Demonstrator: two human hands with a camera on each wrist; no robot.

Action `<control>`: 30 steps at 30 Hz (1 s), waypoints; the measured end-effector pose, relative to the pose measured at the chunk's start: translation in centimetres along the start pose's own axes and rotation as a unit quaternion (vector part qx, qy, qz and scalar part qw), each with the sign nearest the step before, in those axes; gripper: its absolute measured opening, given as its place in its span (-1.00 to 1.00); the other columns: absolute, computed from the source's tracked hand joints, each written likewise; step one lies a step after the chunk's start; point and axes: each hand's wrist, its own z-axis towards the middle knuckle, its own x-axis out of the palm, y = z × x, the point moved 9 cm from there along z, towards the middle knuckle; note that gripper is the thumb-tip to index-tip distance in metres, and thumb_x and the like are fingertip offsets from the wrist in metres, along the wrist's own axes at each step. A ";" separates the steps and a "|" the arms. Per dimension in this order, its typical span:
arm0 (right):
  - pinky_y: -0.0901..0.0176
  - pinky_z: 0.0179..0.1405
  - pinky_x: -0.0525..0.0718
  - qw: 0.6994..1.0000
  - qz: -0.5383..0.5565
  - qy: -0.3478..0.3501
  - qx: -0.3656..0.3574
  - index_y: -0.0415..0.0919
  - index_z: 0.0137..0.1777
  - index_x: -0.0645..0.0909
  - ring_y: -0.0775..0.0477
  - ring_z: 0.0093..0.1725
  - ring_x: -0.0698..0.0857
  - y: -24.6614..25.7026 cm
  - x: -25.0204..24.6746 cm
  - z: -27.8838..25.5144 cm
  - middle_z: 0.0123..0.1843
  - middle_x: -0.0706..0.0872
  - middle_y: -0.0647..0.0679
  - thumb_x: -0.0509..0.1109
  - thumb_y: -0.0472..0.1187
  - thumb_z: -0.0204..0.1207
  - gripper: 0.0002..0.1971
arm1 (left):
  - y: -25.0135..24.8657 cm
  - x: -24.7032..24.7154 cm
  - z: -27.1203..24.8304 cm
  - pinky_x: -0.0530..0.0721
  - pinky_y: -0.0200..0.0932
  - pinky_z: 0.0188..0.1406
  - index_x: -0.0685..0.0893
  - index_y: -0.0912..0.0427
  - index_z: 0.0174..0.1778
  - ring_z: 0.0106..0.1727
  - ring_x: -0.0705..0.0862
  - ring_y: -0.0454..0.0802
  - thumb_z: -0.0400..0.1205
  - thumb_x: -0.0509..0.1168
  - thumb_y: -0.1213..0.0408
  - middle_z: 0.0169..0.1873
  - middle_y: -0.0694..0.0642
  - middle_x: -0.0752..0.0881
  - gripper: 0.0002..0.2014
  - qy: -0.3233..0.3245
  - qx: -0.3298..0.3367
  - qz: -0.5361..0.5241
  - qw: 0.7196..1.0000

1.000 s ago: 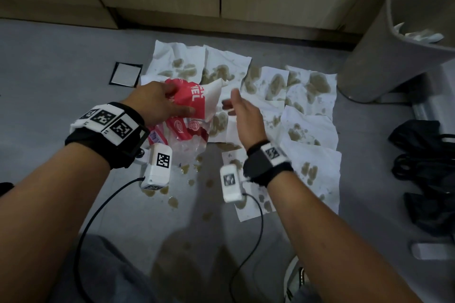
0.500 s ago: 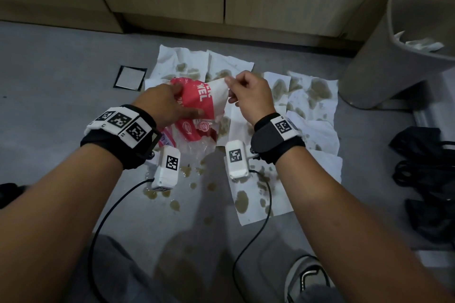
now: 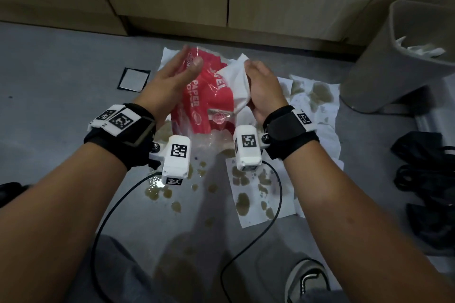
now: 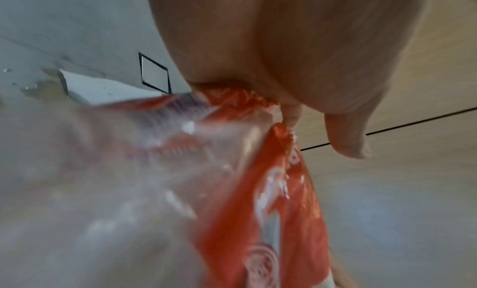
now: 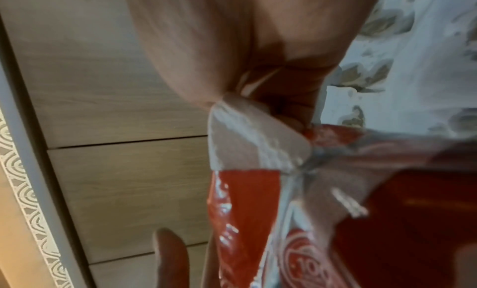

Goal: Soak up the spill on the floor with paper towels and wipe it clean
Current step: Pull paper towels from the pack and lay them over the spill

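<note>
Red plastic paper towel pack (image 3: 204, 96) is up in the air over the stained paper towels (image 3: 312, 96) on the floor, with brown spill (image 3: 157, 192) beneath. Left hand (image 3: 172, 81) pinches its edge, remaining fingers fairly straight. Right hand (image 3: 263, 88) has fingers curled around a white sheet (image 3: 236, 83) at the opening.

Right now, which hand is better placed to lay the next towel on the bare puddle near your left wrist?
Right. The right hand already grips the fresh white paper towel coming out of the red pack; the left hand is holding that pack. The bare puddle looks within its reach.
</note>
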 end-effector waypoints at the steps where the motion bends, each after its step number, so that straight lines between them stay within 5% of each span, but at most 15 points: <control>1: -0.14 0.10 0.66 1.000 -0.009 0.017 0.003 -0.21 -0.04 0.57 -0.32 -0.02 0.70 -0.2 0.8 -0.3 -0.01 0.68 -0.37 0.19 -0.11 0.75 -0.78 | -0.1 0.1 0.1 0.67 0.16 0.32 0.28 -0.29 0.66 0.22 0.78 0.01 0.45 0.50 -0.18 0.45 0.02 0.63 -0.15 -0.002 0.007 -0.014 1.000; 3: -0.20 0.22 0.64 0.998 -0.033 0.049 0.008 -0.23 -0.02 0.61 -0.37 0.06 0.73 -0.5 2.3 -0.8 0.05 0.73 -0.39 0.21 -0.09 0.72 -0.76 | -0.3 0.1 0.3 0.65 0.17 0.34 0.33 -0.46 0.57 0.26 0.76 0.03 0.49 0.47 -0.22 0.47 -0.04 0.61 -0.27 -0.010 0.015 -0.002 1.000; 7: -0.09 0.01 0.60 0.995 -0.019 0.096 0.022 -0.24 -0.14 0.59 -0.20 -0.11 0.68 -0.6 3.5 -1.5 -0.16 0.72 -0.23 0.24 -0.20 0.73 -0.77 | -0.7 -0.4 0.4 0.65 0.18 0.36 0.48 -0.69 0.34 0.31 0.71 0.05 0.50 0.31 -0.34 0.48 -0.07 0.60 -0.55 -0.020 0.020 0.057 0.998; 11: 0.03 -0.16 0.62 0.991 -0.036 0.122 0.029 -0.16 -0.25 0.55 -0.09 -0.28 0.68 0.0 3.4 -1.8 -0.33 0.69 -0.07 0.31 -0.14 0.69 -0.74 | -0.8 -0.1 0.2 0.77 0.04 0.17 0.66 -0.22 0.37 0.03 0.80 0.01 0.77 0.20 0.00 0.13 -0.01 0.82 -0.72 0.003 0.031 0.053 0.998; 13: -0.15 -0.01 0.67 0.990 -0.079 0.113 0.002 -0.06 -0.27 0.56 -0.19 -0.17 0.71 0.7 2.9 -1.8 -0.22 0.72 -0.11 0.40 -0.01 0.59 -0.76 | -0.6 -0.2 0.1 0.77 0.07 0.17 0.73 -0.10 0.28 -0.02 0.81 0.05 0.76 0.24 0.08 0.04 0.05 0.85 -0.76 -0.002 0.027 0.053 0.998; 15: -0.25 0.11 0.67 0.986 -0.133 0.051 -0.082 0.01 -0.25 0.55 -0.23 -0.07 0.72 2.6 1.7 -1.9 -0.14 0.71 -0.13 0.40 0.03 0.57 -0.80 | -0.2 -0.9 0.3 0.77 0.08 0.12 0.78 -0.06 0.14 -0.10 0.82 0.06 0.74 0.27 0.04 -0.07 0.10 0.85 -0.79 -0.039 0.010 0.072 0.997; 19: 0.34 -0.34 0.51 0.939 -0.130 -0.151 -0.281 -0.05 -0.18 0.43 0.21 -0.37 0.48 8.1 -1.6 -4.3 -0.32 0.54 0.08 0.29 -0.18 0.70 -0.80 | 0.6 -2.3 0.9 0.65 -0.20 -0.30 0.79 0.05 0.06 -0.35 0.75 -0.11 0.75 0.22 0.03 -0.32 -0.02 0.80 -0.74 -0.103 -0.014 0.099 0.990; 22: 0.43 -0.37 0.44 0.911 -0.095 -0.197 -0.350 -0.09 -0.16 0.40 0.28 -0.42 0.44 10.1 -2.5 -6.3 -0.37 0.46 0.17 0.28 -0.23 0.71 -0.81 | 0.7 -2.4 1.0 0.66 -0.22 -0.37 0.78 0.07 -0.09 -0.39 0.72 -0.05 0.76 0.22 0.08 -0.38 0.02 0.77 -0.73 -0.115 -0.021 0.093 0.989; 25: 0.51 -0.32 0.43 0.888 -0.055 -0.254 -0.379 -0.11 -0.17 0.38 0.36 -0.42 0.43 11.4 -4.2 -7.6 -0.36 0.42 0.19 0.25 -0.33 0.70 -0.78 | 0.9 -2.8 1.4 0.71 -0.16 -0.30 0.81 0.05 -0.06 -0.32 0.75 0.00 0.74 0.24 0.12 -0.38 0.00 0.80 -0.76 -0.122 -0.013 0.084 0.989; 30: 0.47 -0.32 0.41 0.867 -0.018 -0.323 -0.378 -0.27 -0.15 0.37 0.33 -0.44 0.35 11.6 -7.0 -7.8 -0.34 0.35 0.12 0.21 -0.35 0.72 -0.82 | 1.0 -3.6 1.8 0.74 0.11 0.24 0.78 0.08 0.27 0.06 0.81 0.04 0.70 0.33 0.21 0.03 0.07 0.84 -0.75 -0.143 0.012 0.089 0.986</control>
